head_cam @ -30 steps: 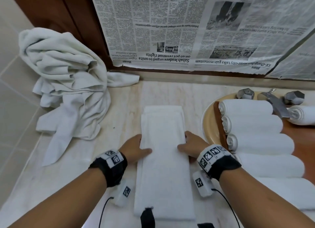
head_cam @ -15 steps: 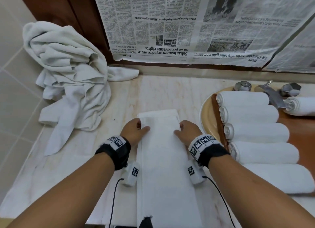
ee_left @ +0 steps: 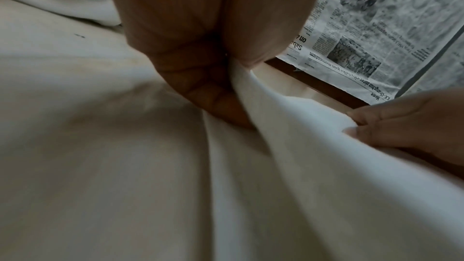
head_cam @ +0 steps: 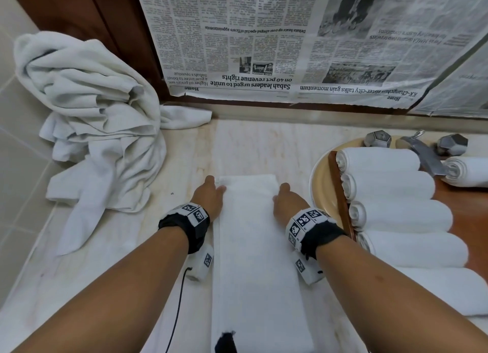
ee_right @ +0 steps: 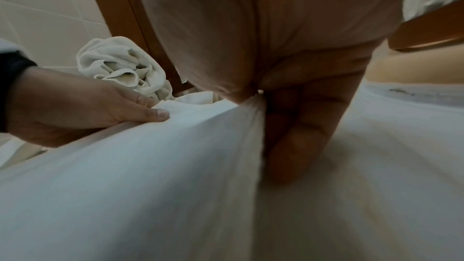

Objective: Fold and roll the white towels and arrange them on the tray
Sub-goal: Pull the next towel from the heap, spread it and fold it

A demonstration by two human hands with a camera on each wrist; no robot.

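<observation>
A white towel (head_cam: pixel 253 260), folded into a long narrow strip, lies on the marble counter in front of me. My left hand (head_cam: pixel 217 189) pinches its far left corner, and the left wrist view shows thumb and fingers closed on the towel's edge (ee_left: pixel 251 94). My right hand (head_cam: pixel 279 194) pinches the far right corner, with the towel's edge (ee_right: pixel 251 110) gathered between thumb and fingers. To the right, several rolled white towels (head_cam: pixel 390 186) lie side by side on a brown wooden tray (head_cam: pixel 472 220).
A heap of unfolded white towels (head_cam: pixel 92 110) fills the back left corner. The tray sits over a cream basin (head_cam: pixel 320 183) with a metal tap (head_cam: pixel 425 154) and two knobs behind it. Newspaper (head_cam: pixel 290 41) covers the wall behind the counter.
Both hands slid forward along the towel's long edges, from its middle to its far end. They now pinch the two far corners.
</observation>
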